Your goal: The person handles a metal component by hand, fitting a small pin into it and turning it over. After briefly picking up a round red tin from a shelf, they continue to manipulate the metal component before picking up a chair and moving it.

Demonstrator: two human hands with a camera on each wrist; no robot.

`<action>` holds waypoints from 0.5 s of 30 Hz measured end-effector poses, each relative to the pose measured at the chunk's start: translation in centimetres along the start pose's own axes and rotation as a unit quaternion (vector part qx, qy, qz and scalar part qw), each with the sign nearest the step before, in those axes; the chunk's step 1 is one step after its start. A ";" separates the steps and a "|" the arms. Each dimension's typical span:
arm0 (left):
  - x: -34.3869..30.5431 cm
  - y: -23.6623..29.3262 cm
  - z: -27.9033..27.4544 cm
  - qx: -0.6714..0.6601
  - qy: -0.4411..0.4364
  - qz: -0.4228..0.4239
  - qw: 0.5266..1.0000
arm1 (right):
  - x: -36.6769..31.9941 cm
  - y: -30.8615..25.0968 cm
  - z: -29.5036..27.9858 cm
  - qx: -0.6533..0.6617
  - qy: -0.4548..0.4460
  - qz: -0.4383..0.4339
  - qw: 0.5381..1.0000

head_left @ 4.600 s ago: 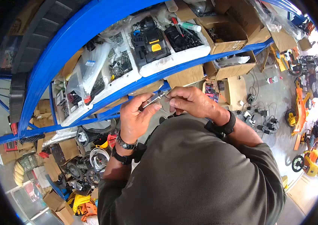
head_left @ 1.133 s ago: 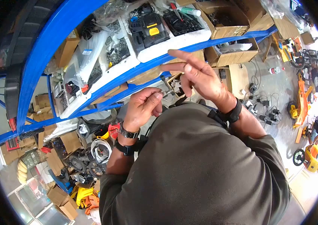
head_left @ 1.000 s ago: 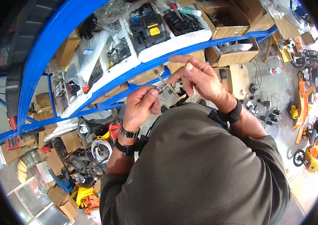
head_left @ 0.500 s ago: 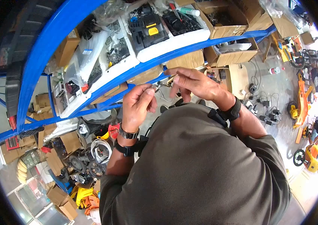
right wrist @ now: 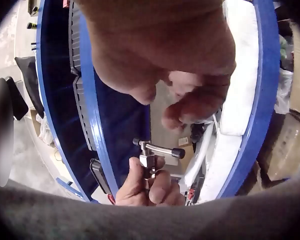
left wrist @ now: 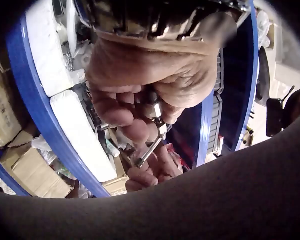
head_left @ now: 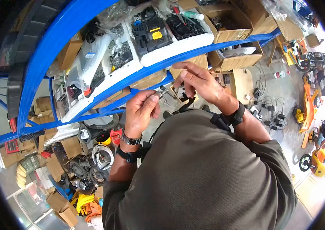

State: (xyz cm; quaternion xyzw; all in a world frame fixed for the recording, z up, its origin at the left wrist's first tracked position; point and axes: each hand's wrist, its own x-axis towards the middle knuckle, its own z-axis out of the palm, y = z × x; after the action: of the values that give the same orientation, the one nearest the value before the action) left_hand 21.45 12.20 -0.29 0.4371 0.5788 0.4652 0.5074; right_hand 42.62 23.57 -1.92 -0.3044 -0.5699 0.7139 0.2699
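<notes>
My left hand point(head_left: 137, 111) pinches a small silver metal tool point(right wrist: 146, 162) between thumb and curled fingers, in front of the chest. A crossbar point(right wrist: 162, 149) with black end caps passes through the tool's tip, making a T-handle. The right wrist view shows the bar pointing away from the left fingers point(right wrist: 162, 189). Over it hovers my right hand point(head_left: 206, 86), its fingers loosely bent and apart from the bar in that view. In the left wrist view, hex-shaped silver parts and a black knob point(left wrist: 152, 96) show at the left fingers; the palm side hides part of the tool.
A blue shelf beam point(head_left: 158, 64) runs just beyond the hands. On the shelf sit white foam trays point(head_left: 178, 50), a black-and-yellow tool case point(head_left: 153, 34) and cardboard boxes point(head_left: 231, 34). Cables and adapters point(head_left: 271, 115) lie on the floor at the right.
Both hands were at the tool at first; the right hand then came off with fingers spread. Since then its fingers have bent and moved about the crossbar, which has turned. The left hand keeps its grip.
</notes>
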 end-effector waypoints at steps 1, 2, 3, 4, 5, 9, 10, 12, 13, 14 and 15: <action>0.0 0.0 0.1 -0.001 0.004 0.005 1.000 | -0.1 0.1 0.2 -0.012 -0.019 0.032 0.999; -0.1 0.0 0.2 -0.003 0.008 0.011 1.000 | -0.2 0.1 0.3 -0.024 -0.039 0.064 0.997; -0.1 0.0 0.1 -0.005 0.015 0.008 1.000 | -0.2 0.0 0.3 -0.033 -0.050 0.069 0.996; -0.1 0.0 0.1 -0.007 0.023 0.006 1.000 | -0.3 -0.3 0.2 -0.042 -0.061 0.075 0.994; -0.1 0.0 0.1 -0.008 0.030 0.003 1.000 | -0.4 -0.4 0.2 -0.050 -0.072 0.080 0.993; -0.1 -0.2 0.0 -0.030 0.063 0.026 0.997 | -0.3 -0.1 -0.3 -0.032 -0.136 0.092 0.986; -0.1 -0.5 0.0 -0.033 0.063 0.039 0.997 | -0.3 0.2 -0.5 -0.019 -0.168 0.105 0.980; -0.4 -0.6 -0.2 -0.003 0.022 0.039 0.999 | -1.1 -0.5 0.2 0.038 -0.133 0.059 0.989; -0.6 -0.3 -0.2 0.029 -0.019 0.028 0.999 | -0.6 -0.6 -0.1 0.087 -0.082 0.003 0.993; -0.8 -0.3 -0.2 0.059 -0.059 0.017 0.996 | 0.2 -0.5 -0.7 0.134 -0.031 -0.053 0.989; -0.9 -0.4 -0.1 0.046 -0.050 0.012 0.998 | 0.6 -0.4 -0.9 0.182 0.021 -0.108 0.977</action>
State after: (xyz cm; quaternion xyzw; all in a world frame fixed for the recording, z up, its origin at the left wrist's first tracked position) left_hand 21.46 11.21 -0.55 0.4900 0.5677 0.4218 0.5096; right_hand 42.92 24.71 -1.73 -0.2017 -0.4540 0.7659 0.4081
